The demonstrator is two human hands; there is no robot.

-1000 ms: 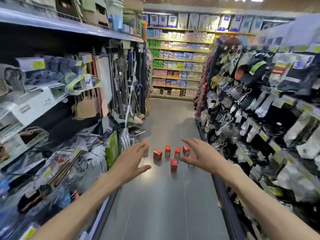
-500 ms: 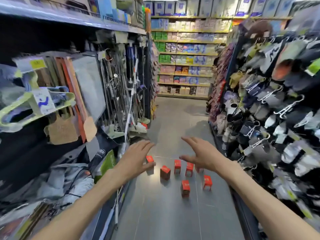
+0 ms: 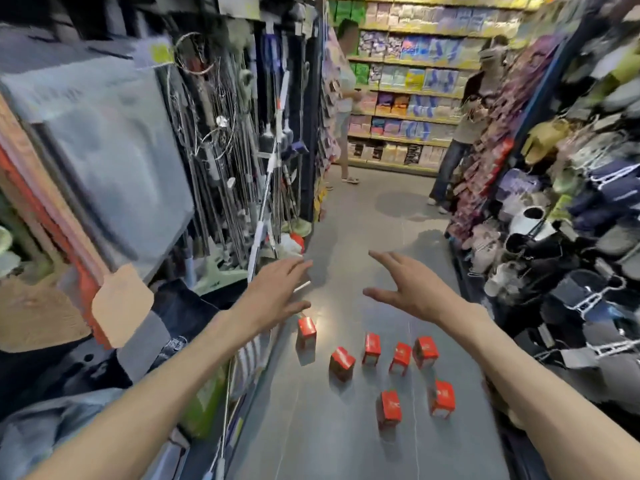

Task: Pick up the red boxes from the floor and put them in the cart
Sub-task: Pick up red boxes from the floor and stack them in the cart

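Note:
Several small red boxes stand upright on the grey aisle floor (image 3: 346,445). One red box (image 3: 306,332) stands apart at the left, just under my left hand (image 3: 277,292). Others, such as the red box (image 3: 371,346), form a loose row, and two more, including the red box (image 3: 389,408), stand nearer to me. My right hand (image 3: 412,289) hovers above and beyond the row. Both hands are empty with fingers spread, held above the floor and touching no box. No cart is in view.
Shelves line both sides: mops and poles (image 3: 263,188) on the left, hanging slippers (image 3: 561,254) on the right. Two people (image 3: 346,98) (image 3: 467,133) stand at the far end of the aisle before a stocked shelf wall (image 3: 408,98).
The view has moved forward down the aisle; the boxes now lie closer and lower in view, below my hands. Two people have come into view at the far end.

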